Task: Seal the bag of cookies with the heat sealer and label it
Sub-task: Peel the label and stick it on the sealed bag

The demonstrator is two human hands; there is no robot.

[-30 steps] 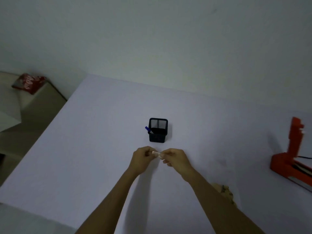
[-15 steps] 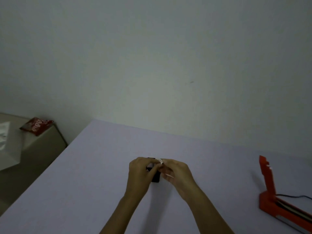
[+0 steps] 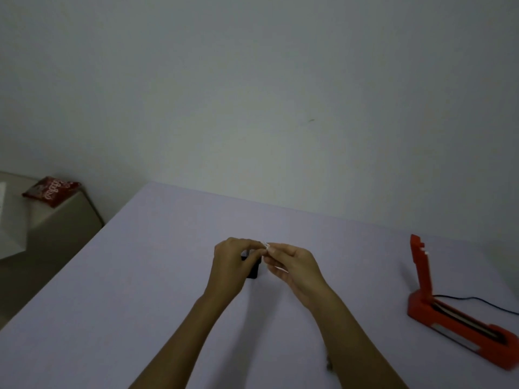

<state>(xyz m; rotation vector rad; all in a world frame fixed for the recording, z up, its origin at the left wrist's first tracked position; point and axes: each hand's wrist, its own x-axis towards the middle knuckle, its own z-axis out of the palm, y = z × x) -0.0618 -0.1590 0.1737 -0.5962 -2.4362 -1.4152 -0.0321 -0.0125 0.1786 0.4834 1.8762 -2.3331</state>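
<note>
My left hand [image 3: 233, 262] and my right hand [image 3: 293, 265] meet above the middle of the table, both pinching a small white label [image 3: 265, 245] between their fingertips. A strip of its white backing hangs under my right fingers. The red heat sealer [image 3: 438, 307] stands at the right with its arm raised upright. Only a small brown scrap of the cookie bag [image 3: 328, 364] shows beside my right forearm; the rest is hidden.
A black mesh pen holder [image 3: 252, 272] sits behind my hands, mostly hidden. The sealer's black cord [image 3: 477, 300] trails off to the right. A red snack packet [image 3: 52, 190] lies on a low surface to the left of the lilac table [image 3: 140, 276].
The view has tilted upward, so the cookie bag has almost left the frame. My hands stay together on the label and now cover the pen holder.
</note>
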